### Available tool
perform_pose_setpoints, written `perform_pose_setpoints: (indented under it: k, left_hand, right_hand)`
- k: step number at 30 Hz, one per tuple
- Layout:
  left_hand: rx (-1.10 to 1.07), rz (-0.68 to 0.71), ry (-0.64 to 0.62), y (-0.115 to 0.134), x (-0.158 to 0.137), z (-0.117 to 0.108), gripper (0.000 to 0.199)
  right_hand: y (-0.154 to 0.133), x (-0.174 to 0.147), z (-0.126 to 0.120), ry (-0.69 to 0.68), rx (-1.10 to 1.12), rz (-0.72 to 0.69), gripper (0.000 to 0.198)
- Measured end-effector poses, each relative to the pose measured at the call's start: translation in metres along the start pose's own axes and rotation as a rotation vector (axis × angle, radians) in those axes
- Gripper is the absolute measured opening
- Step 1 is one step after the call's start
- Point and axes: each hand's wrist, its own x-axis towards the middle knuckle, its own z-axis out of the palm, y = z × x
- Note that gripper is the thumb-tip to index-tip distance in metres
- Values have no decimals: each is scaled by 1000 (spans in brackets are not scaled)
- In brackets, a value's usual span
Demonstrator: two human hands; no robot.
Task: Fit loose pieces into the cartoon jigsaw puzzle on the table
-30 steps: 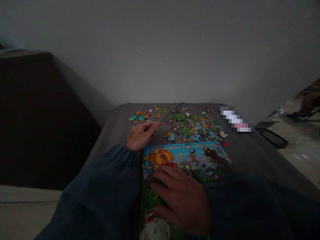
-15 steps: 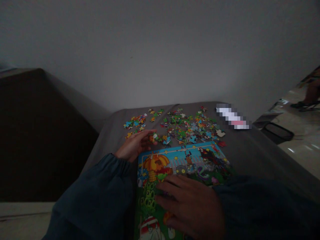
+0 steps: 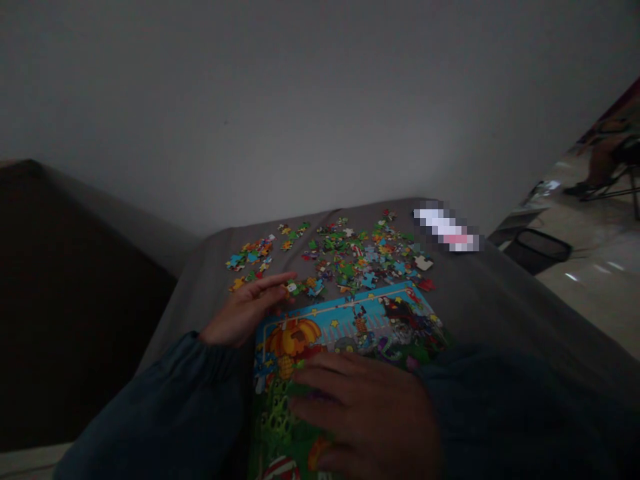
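A colourful cartoon jigsaw puzzle lies on a grey cloth-covered table, a large orange pumpkin at its upper left. Over its middle, my right hand is spread palm down and holds nothing that I can see. My left hand is by the puzzle's upper left corner, fingers stretched out and a little bent. Near those fingertips is a green and white puzzle piece; I see no firm grip on it. Beyond the puzzle are several loose pieces, with a smaller cluster to the left.
A phone-like object, blurred out by pixels, lies at the table's far right. Behind the grey table cover rises a pale wall. A dark box-shaped thing stands left. At far right are a chair and a seated person's leg.
The whole view has shifted and tilted slightly, so the table appears further left. Both hands keep nearly the same places by the puzzle; the left fingers look somewhat straighter.
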Motion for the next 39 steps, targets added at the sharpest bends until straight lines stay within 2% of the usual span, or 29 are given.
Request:
perform_pose_setpoints:
  k: [3,6,8,10,12,14,16,17,19,22,26,28,31,34,36,39]
  left_hand:
    - [152,53,-60,3,-7,9,35]
    - [204,80,-175,8,-22,33,41]
    - [163,67,-250,10,-33,50,45]
    - [167,101,-312,10,-39,59,44]
    - [306,200,-260,9,-36,56,38]
    - [591,382,-52,5,-23,43,32]
    - [877,547,118,-1,-4,28,35]
    - [980,573,139,-5,5,21,39]
    - [1131,585,95,-14,21,14,42]
    - [1230,595,19,-21,31,16,36]
    - [1144,598,48,-16,27,20,33]
    - [1058,550,69,-10,22,18,32]
    - [867,448,58,0,8,17,21]
    - [618,247,-64,9,-13,21,18]
    - [532,115,-153,13,-25,26,21]
    - [433,14,-248,15,-36,30,21]
  right_hand:
    - [15,-7,-23,110,86,111,39]
    - [31,-10,-32,260,205,309,49]
    - [38,-9,-30,274,334,380,49]
    - [44,-9,-30,244,448,398,37]
    - [51,-10,-36,231,487,416,26]
    - [62,-15,-48,239,463,437,27]
    - [79,-21,-61,297,402,460,31]
    - [88,-24,-67,332,393,481,31]
    - [106,-29,-74,387,419,518,32]
    - [123,-33,-76,432,446,560,32]
    - [123,-34,-71,436,354,542,28]
    - [118,-34,-69,432,313,520,27]
    - [110,-34,-68,416,267,504,27]
    - [105,-33,-64,380,240,502,28]
    - [104,-32,-60,357,201,498,27]
    - [103,-31,-55,350,127,468,26]
